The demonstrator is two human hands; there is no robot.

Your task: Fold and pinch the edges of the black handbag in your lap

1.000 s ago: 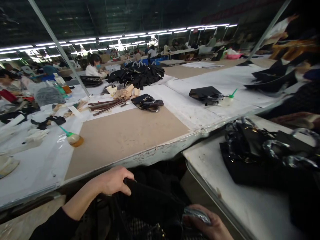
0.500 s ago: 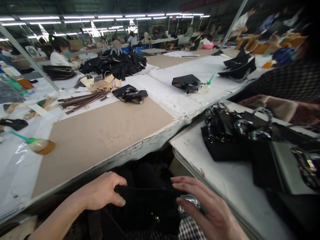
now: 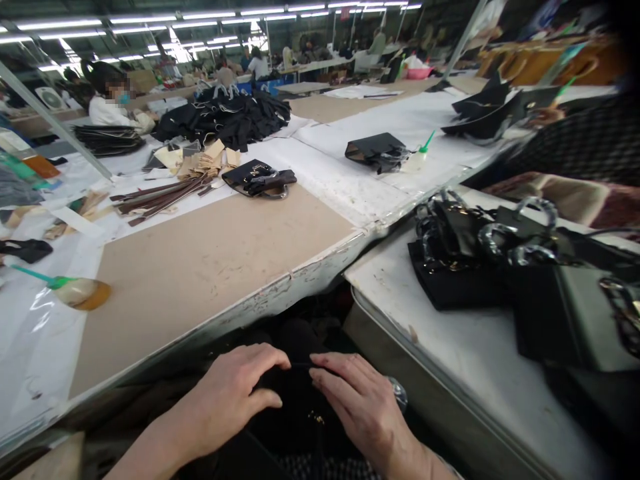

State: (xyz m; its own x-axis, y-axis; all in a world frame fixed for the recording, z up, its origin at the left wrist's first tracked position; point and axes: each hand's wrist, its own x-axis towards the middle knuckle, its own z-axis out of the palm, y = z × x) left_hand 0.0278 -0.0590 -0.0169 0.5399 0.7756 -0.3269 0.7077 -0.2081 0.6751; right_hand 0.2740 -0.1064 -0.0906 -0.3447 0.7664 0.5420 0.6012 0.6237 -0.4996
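Low in the head view, below the table's front edge, a black bag (image 3: 300,417) rests in my lap. My left hand (image 3: 235,397) grips its top edge, fingers curled over and thumb underneath. From the other side my right hand (image 3: 357,403) lies over the same edge, its fingertips almost meeting those of the left. A silvery plastic-wrapped handle (image 3: 399,393) shows just behind my right hand.
A brown board (image 3: 210,260) covers the table ahead, with a glue bottle (image 3: 75,291) at left, leather strips (image 3: 160,197) and a small black bag (image 3: 260,180) behind. Stacked black bags (image 3: 465,260) sit on the white side table (image 3: 450,353). A seated person (image 3: 113,110) works far left.
My right hand has come up from the wrapped handle to the bag's top edge, close to my left hand. The view has tilted down slightly.
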